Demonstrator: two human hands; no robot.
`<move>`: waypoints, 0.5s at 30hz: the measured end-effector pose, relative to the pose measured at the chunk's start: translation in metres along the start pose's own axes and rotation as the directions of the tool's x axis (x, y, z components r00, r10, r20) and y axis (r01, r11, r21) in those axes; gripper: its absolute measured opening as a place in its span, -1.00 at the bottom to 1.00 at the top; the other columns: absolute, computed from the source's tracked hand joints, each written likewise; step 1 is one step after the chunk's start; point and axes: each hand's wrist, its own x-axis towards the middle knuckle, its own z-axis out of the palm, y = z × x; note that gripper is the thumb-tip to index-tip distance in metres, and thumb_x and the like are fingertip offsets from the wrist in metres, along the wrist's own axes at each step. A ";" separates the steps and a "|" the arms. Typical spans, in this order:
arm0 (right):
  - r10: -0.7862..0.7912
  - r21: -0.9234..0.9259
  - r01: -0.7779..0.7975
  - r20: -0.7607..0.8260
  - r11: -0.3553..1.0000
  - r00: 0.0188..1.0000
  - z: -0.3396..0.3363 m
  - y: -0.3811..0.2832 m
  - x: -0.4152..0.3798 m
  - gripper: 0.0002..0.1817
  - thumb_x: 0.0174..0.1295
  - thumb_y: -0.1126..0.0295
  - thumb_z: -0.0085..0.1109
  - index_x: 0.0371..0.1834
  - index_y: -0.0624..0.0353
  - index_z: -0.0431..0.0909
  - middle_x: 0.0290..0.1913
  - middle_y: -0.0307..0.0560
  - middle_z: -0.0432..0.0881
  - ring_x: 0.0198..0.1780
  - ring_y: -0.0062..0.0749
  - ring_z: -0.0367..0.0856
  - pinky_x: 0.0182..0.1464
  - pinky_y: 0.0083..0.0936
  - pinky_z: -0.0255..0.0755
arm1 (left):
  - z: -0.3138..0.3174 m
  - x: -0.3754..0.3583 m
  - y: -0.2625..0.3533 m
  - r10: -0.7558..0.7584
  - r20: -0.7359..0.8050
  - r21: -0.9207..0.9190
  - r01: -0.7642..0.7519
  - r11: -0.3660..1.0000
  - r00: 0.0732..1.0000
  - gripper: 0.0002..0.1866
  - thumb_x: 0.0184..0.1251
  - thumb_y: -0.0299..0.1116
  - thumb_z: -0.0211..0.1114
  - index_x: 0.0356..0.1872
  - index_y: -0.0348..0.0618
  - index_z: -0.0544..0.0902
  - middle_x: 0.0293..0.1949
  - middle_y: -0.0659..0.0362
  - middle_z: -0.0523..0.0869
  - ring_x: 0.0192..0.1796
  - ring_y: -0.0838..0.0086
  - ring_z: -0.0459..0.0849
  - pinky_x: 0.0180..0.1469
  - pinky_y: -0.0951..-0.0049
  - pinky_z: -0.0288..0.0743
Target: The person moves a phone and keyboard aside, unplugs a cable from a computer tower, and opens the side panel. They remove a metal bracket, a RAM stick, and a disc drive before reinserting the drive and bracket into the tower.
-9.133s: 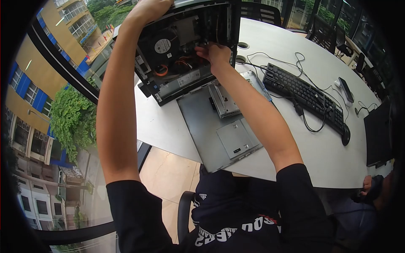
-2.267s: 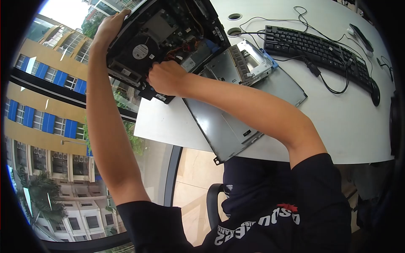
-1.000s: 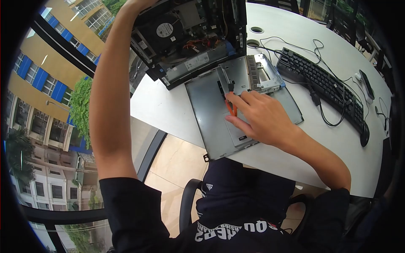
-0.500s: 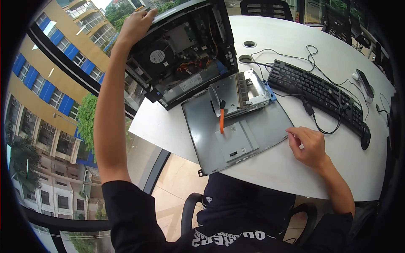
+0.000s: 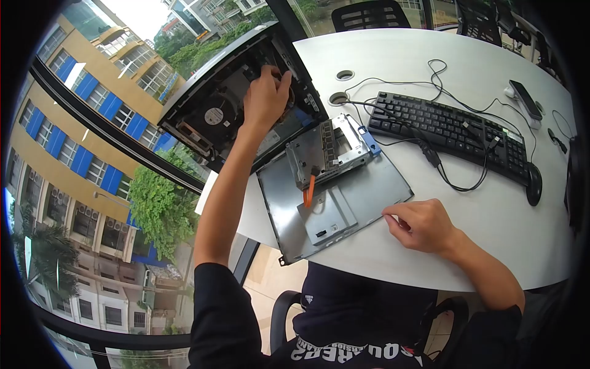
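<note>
Left hand [image 5: 265, 98] moved from case [image 5: 212, 107] rim inside, grip unclear | right hand [image 5: 423, 224] loosely curled, empty, table [image 5: 491, 209] front edge | steady case first.

— Where is the left hand [image 5: 265, 98]?
— Up and far forward, the arm almost straight, bare from the dark sleeve to the wrist. Back of the hand faces the camera, fingers curled down and pressed together at the tips.
— And the right hand [image 5: 421, 225]?
— Low and near the body, forearm angled in from the right. It forms a loose fist, knuckles up, thumb and forefinger pinched at the left end.
</note>
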 end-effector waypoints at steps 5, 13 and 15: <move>0.023 0.022 -0.023 0.004 0.999 1.000 -0.004 0.001 0.001 -0.94 0.21 0.48 0.37 -0.26 0.13 0.75 -0.54 -0.16 0.73 -0.59 -0.32 0.67 -0.50 -0.44 0.51 | 0.017 0.020 -0.005 -0.060 -0.012 -0.353 0.052 0.934 0.998 -0.64 0.51 -0.21 0.36 0.00 -0.37 0.64 -0.37 0.04 0.79 -0.46 0.38 0.79 -0.35 0.39 0.58; 0.019 0.045 -0.021 0.043 0.999 0.999 -0.001 0.000 0.000 -0.93 0.22 0.47 0.36 -0.25 0.13 0.76 -0.56 -0.15 0.72 -0.59 -0.33 0.67 -0.50 -0.44 0.51 | 0.022 0.031 -0.007 -0.051 -0.068 -0.386 0.021 0.922 0.996 -0.66 0.50 -0.23 0.39 -0.05 -0.40 0.66 -0.33 0.07 0.78 -0.50 0.47 0.77 -0.41 0.49 0.52; 0.036 0.037 -0.037 0.044 0.999 0.998 -0.002 0.001 -0.001 -0.93 0.21 0.47 0.36 -0.25 0.12 0.76 -0.57 -0.16 0.71 -0.60 -0.34 0.67 -0.51 -0.45 0.50 | 0.024 0.031 -0.006 -0.070 -0.064 -0.422 0.037 0.906 0.996 -0.66 0.49 -0.24 0.40 -0.06 -0.40 0.66 -0.33 0.08 0.78 -0.50 0.47 0.78 -0.42 0.50 0.51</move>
